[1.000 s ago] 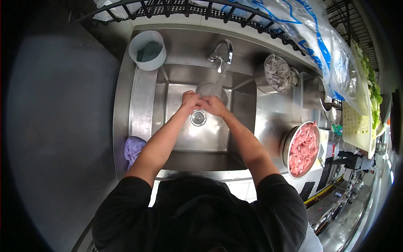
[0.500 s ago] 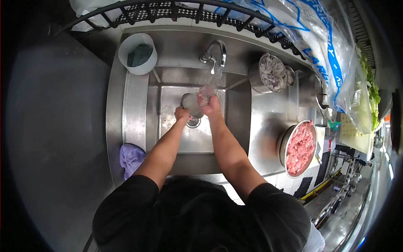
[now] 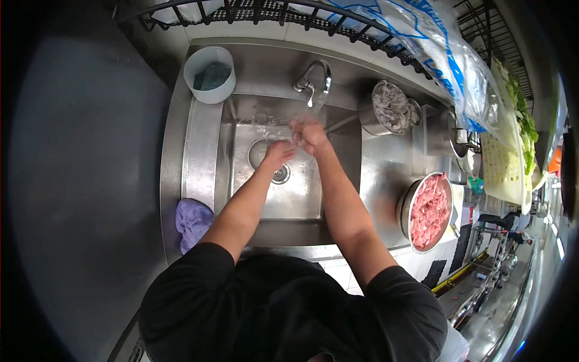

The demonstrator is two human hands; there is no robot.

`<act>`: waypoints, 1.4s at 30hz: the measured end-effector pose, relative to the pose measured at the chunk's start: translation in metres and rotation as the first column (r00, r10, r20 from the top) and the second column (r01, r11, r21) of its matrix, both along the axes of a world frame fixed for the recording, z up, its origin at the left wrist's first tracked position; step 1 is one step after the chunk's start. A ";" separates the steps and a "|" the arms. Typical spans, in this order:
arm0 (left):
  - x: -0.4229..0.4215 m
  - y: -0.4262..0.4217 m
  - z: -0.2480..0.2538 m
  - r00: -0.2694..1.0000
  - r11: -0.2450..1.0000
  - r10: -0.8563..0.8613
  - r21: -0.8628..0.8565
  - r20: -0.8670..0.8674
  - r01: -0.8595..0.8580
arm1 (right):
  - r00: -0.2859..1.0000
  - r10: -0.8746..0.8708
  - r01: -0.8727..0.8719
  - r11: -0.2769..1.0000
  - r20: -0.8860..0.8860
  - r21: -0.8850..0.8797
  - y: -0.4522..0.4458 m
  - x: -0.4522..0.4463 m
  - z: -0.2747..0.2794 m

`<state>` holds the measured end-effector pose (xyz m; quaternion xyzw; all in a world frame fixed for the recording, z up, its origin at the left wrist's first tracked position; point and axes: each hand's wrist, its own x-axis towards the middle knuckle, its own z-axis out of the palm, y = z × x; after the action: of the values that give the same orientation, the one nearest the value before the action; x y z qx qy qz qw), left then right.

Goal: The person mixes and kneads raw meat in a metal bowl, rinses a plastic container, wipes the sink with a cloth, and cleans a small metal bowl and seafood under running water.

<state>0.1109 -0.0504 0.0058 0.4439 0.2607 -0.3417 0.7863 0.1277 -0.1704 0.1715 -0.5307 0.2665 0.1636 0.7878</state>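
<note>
Over the sink [image 3: 283, 208], my left hand [image 3: 280, 152] has its fingers stretched out and holds nothing. Just right of it, under the tap [image 3: 325, 75], my right hand [image 3: 309, 134] is curled, its fingertips partly blurred by splashing water. No object shows in it. The two hands are close together; whether they touch I cannot tell. A round metal bowl [image 3: 257, 152] lies on the sink floor behind my left hand, partly hidden by it. Beside the bowl is the drain [image 3: 281, 175].
A white tub [image 3: 211, 95] with dark green scouring pads stands back left, a purple cloth [image 3: 193, 222] front left. To the right are a metal pot [image 3: 371, 120] of greyish food and a bowl of raw pink meat [image 3: 431, 211]. Plastic bags [image 3: 449, 66] hang from the rack [image 3: 362, 33].
My left hand has let go of the round bowl, which now lies in the sink, and has moved toward my right hand. My right hand has turned and curled closer under the tap.
</note>
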 end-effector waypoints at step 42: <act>-0.389 0.270 0.261 0.635 0.029 -0.018 0.635 0.772 -0.772 | 0.883 0.237 -0.328 0.929 -0.406 -0.171 -0.061 -0.234 -0.130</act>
<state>-0.2784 0.2201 0.2664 0.8147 0.2690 0.3122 0.4079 -0.1060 -0.2311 0.0417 -0.6114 0.3503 0.3440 0.6205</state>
